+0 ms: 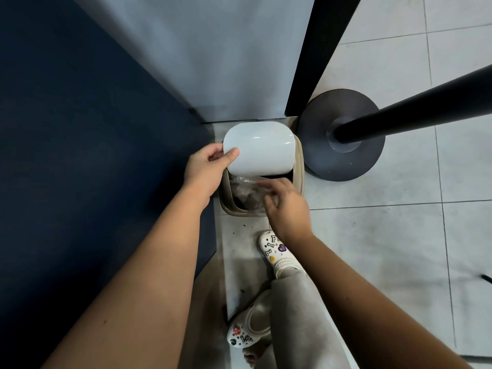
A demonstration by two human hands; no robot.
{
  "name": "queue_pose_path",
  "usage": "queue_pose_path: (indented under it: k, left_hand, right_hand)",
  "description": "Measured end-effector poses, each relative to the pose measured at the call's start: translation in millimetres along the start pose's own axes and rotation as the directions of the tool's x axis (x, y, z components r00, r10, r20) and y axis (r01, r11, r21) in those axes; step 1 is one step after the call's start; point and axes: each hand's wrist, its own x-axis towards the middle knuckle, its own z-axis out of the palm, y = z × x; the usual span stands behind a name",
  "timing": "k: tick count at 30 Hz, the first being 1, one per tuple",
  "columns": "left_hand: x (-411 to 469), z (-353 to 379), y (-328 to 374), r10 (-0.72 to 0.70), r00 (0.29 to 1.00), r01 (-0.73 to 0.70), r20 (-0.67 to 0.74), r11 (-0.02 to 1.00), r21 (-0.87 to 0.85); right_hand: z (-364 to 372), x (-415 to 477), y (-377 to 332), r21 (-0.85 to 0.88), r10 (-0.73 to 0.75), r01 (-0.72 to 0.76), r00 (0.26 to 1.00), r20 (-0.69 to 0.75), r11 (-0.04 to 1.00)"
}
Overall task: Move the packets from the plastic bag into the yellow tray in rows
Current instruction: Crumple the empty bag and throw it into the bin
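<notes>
Two hands were in view, one left hand [206, 169] and one right hand [286, 209]. There was one beige bin [226, 206] with one white lid [261, 147], and one crumpled clear plastic bag [245, 187] in it. Two white clogs [277, 251] were counted, each with several charms, plus one round stand base [319, 121] and one dark pole [412, 113] rising from it

Left grip [205, 169] tight, right grip [285, 206] loose

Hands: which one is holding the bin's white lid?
The left hand, thumb over the lid's edge; the right hand is blurred above the open bin.
</notes>
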Motion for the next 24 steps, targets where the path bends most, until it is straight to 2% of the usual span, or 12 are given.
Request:
queue_pose_path:
  k: [1, 2, 4, 5, 8, 10, 12, 14, 18, 21, 24]
  left_hand:
    - [0, 1, 1, -0.004, 1.000, 0.004, -0.003, 1.000, -0.005]
    - [1, 2, 1, -0.007, 1.000, 0.007, -0.007, 1.000, -0.006]
    - [2, 3, 1, -0.014, 1.000, 0.014, -0.016, 1.000, -0.002]
    - [4, 4, 1, -0.017, 1.000, 0.017, -0.018, 1.000, -0.002]
    - [5, 5, -1, -0.020, 1.000, 0.020, -0.017, 1.000, 0.000]
    - [5, 5, -3, -0.012, 1.000, 0.012, -0.023, 1.000, -0.003]
    - [7, 6, -4, 0.000, 0.999, 0.000, -0.045, 1.000, 0.009]
    - [10, 6, -5, 0.006, 0.998, -0.004, -0.067, 0.999, 0.032]
    - [14, 9, -7, 0.007, 0.997, -0.002, -0.074, 0.998, 0.062]
    - [15, 13, -9, 0.034, 0.994, -0.021, -0.105, 0.992, 0.122]
    - [17, 16, -8, 0.068, 0.987, -0.036, -0.145, 0.976, 0.213]
  right_hand:
    - [-1, -8, 1, -0.069, 0.085, -0.089, 0.995, -0.047, 0.994]
    - [0, -13, 2, -0.118, 0.187, -0.190, 0.982, -0.035, 0.975]
    - [6, -17, 2, -0.136, 0.333, -0.318, 0.938, 0.102, 0.938]
    - [10, -15, 0, -0.102, 0.339, -0.326, 0.928, 0.153, 0.940]
    - [16, 3, -6, -0.015, 0.216, -0.220, 0.944, 0.251, 0.975]
    - [18, 20, -3, -0.069, 0.197, -0.185, 0.910, 0.364, 0.980]
    - [18, 30, 5, -0.141, 0.245, -0.204, 0.876, 0.415, 0.969]
    - [15, 31, 10, -0.116, 0.233, -0.203, 0.894, 0.383, 0.972]
    - [1, 13, 7, 0.192, 0.226, -0.258, 0.958, 0.176, 0.947]
    - [-10, -1, 2, 0.343, 0.195, -0.176, 0.981, -0.021, 0.923]
    - [-16, 3, -2, 0.359, 0.112, -0.093, 0.993, -0.033, 0.929]
